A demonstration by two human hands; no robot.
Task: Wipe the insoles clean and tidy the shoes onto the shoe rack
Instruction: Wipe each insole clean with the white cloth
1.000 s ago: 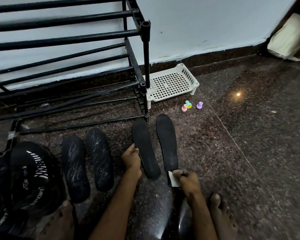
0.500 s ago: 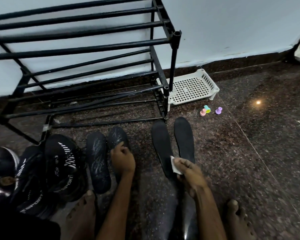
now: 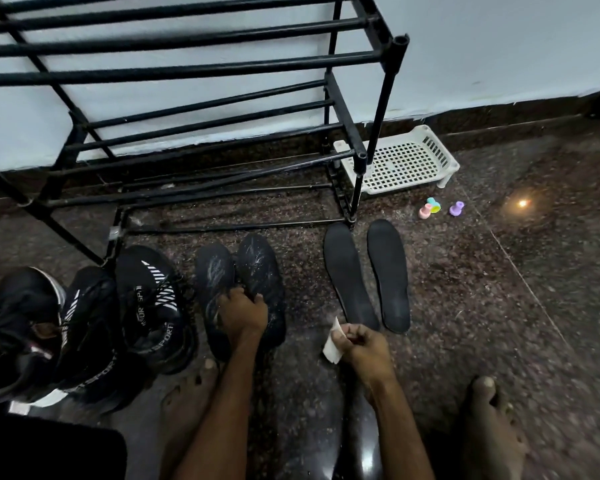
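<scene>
The left hand's (image 3: 243, 315) fingers curl down over the scuffed insoles (image 3: 219, 282), gripping them where the two lie side by side. The right hand (image 3: 364, 348) is clenched, thumb and fingers pinching a small white wipe (image 3: 332, 348) that stands up, crumpled, just beside the heel of the nearer clean insole (image 3: 349, 278). Whether the two touch cannot be told.

There are four insoles, two pairs, all flat on the floor (image 3: 465, 306). Their long axes run from the person toward the wall-side edge of the floor, toes to the shoe rack (image 3: 187, 69), heels to the person. The scuffed pair is dark with chalky grey streaks. The clean pair is matt black and smooth, and its second insole (image 3: 388, 275) lies parallel on the right.

Left of the scuffed pair, three black knit sneakers (image 3: 149, 299) with white stripes crowd together by the rack's foot. The rack is black round tubing in tiers.

Behind its right post sits one white perforated plastic tray (image 3: 406, 161), with three small pastel pieces (image 3: 457, 208) close by. The floor is dark speckled polished stone.
</scene>
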